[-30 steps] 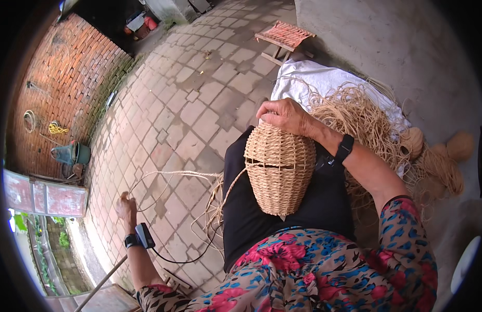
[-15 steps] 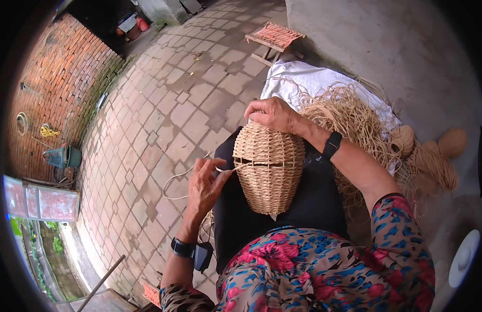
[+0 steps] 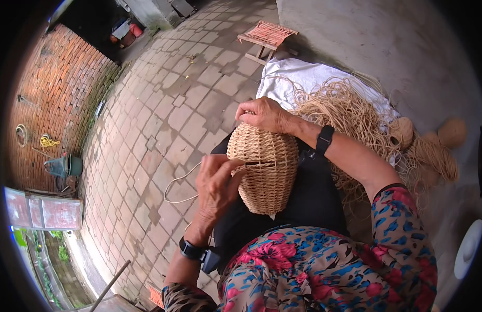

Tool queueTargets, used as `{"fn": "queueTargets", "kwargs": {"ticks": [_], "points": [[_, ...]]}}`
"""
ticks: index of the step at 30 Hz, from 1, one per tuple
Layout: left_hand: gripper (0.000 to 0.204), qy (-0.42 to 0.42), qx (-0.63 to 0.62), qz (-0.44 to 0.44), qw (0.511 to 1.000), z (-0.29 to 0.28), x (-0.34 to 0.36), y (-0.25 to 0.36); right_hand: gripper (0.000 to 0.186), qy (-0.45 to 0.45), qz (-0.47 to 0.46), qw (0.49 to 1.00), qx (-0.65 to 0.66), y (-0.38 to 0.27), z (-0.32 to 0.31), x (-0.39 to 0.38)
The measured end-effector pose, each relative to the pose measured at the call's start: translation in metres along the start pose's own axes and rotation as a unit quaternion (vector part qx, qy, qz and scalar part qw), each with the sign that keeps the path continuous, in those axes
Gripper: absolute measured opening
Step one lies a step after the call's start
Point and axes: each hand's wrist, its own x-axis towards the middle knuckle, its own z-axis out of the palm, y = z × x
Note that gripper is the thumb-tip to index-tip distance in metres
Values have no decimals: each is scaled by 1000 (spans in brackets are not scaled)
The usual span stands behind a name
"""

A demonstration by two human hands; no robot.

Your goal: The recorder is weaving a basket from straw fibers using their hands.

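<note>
A straw-coloured woven basket piece [image 3: 267, 191] lies across my lap, rounded at its far end and narrowing toward me. A dark slit crosses its middle. My right hand [image 3: 264, 114] is closed over the far end, fingers curled round its edge. At the slit's left end my left hand [image 3: 217, 182] is closed in a pinch on the cord [image 3: 174, 200], whose loose tail loops out to the left over the paving. The pinched part of the cord is hidden behind my fingers.
A big tangle of cord [image 3: 350, 112] lies on a white cloth [image 3: 282, 78] to my right, beside round cord bundles [image 3: 451, 132]. A low folding stool [image 3: 267, 34] stands ahead, near a grey wall [image 3: 386, 47]. Paving stones spread out on the left, up to a brick wall [image 3: 59, 88].
My left hand has moved rightward, up against the slit's left end, and now covers the strand that stretched from it. My right hand keeps its hold on the far end.
</note>
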Motion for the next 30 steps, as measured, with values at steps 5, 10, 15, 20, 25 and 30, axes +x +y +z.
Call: {"fn": "queueTargets", "kwargs": {"ticks": [5, 10, 15, 20, 25, 30], "points": [[24, -57, 35, 74, 995, 16, 3, 10, 21, 6, 1, 1000, 5, -3, 1, -1], [25, -47, 48, 107, 992, 16, 9, 19, 21, 7, 6, 1000, -8, -2, -2, -2], [29, -73, 70, 155, 983, 37, 16, 41, 21, 9, -8, 1000, -7, 1, 3, 1], [18, -50, -62, 66, 995, 27, -11, 28, 16, 8, -30, 999, 9, -3, -3, -5], [29, 12, -650, -560, 513, 5, -57, -9, 15, -20, 10, 999, 31, -4, -7, -4], [28, 106, -807, -446, 373, 28, -49, -41, 17, -28, 10, 999, 42, -11, -6, -4]]}}
